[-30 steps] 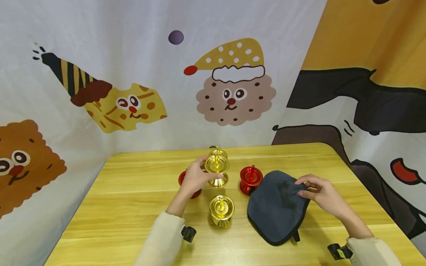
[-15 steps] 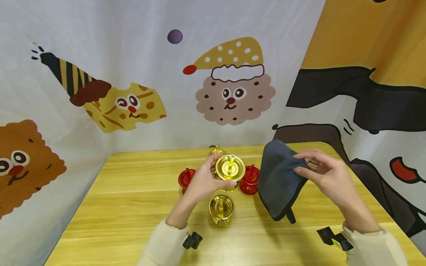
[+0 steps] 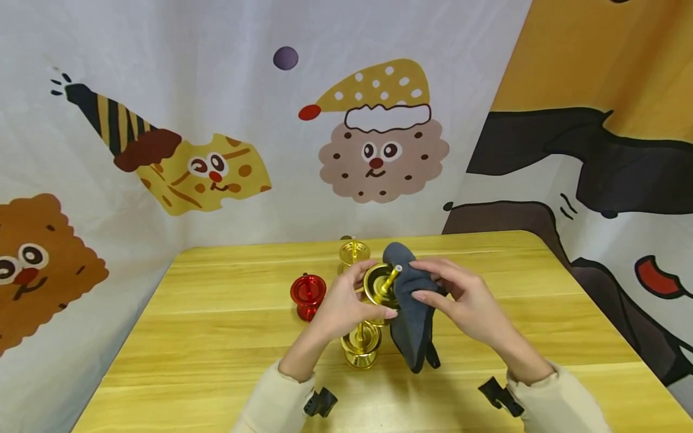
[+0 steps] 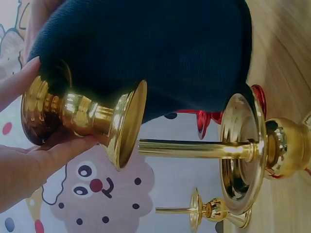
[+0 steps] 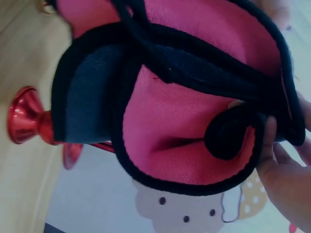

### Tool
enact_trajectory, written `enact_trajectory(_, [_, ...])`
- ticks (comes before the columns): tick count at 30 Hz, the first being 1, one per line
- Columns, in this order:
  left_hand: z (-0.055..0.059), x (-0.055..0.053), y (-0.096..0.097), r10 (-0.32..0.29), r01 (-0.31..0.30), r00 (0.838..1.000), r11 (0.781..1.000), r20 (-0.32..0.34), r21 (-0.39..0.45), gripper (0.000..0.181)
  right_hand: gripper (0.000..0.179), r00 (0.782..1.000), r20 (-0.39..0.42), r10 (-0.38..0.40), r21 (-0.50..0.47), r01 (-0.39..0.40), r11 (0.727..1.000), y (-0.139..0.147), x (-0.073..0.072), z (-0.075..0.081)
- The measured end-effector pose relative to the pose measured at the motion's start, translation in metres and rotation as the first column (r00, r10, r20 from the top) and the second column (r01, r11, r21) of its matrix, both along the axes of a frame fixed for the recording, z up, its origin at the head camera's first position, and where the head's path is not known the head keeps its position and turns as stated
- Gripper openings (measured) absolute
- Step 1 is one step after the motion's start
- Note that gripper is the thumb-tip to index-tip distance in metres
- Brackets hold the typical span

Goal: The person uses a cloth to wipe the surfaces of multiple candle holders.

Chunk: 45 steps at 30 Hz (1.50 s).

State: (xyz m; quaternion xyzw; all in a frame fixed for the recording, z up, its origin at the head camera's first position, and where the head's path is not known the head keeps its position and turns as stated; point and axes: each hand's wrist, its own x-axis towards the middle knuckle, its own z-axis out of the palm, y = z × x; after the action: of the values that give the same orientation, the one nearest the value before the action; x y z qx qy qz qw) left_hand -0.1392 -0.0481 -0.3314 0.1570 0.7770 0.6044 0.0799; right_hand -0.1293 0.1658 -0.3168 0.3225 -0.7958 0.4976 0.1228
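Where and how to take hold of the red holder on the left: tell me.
Probably the narrow waist of the red holder, from the person's left: it stands upright, pinched in between wide dish and flared base, while the left hand, gripping a gold holder, crowds its right.

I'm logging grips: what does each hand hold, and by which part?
Left hand: shiny gold stemmed candlestick, around its upper dish. Right hand: dark grey-blue, black-edged fabric cloth, by an upper fold.
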Motion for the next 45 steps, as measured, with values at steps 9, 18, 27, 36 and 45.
enact_trajectory(9, [-0.007, 0.0, 0.001, -0.025, 0.025, 0.999, 1.0, -0.039, 0.001, 0.083, 0.052, 0.999, -0.013, -0.053, 0.135, 0.054, 0.989, -0.005, -0.005, -0.014])
enact_trajectory(18, [-0.009, 0.002, 0.004, -0.027, 0.026, 0.999, 0.999, -0.043, -0.027, 0.077, 0.052, 0.996, 0.022, -0.089, 0.181, 0.083, 0.98, -0.011, -0.005, -0.019])
enact_trajectory(27, [-0.013, 0.003, 0.007, -0.04, 0.032, 0.996, 0.994, -0.079, -0.105, 0.077, 0.053, 0.991, 0.067, -0.118, 0.183, 0.104, 0.977, -0.015, -0.006, -0.024])
enact_trajectory(36, [-0.016, 0.004, 0.009, -0.058, 0.047, 0.994, 0.992, -0.091, -0.115, 0.076, 0.041, 0.971, 0.183, -0.152, 0.14, 0.128, 0.982, -0.016, -0.005, -0.025])
enact_trajectory(45, [-0.017, 0.002, 0.01, -0.057, 0.042, 0.992, 0.99, -0.109, -0.138, 0.077, 0.038, 0.966, 0.216, -0.14, 0.061, 0.129, 0.99, -0.012, -0.007, -0.026])
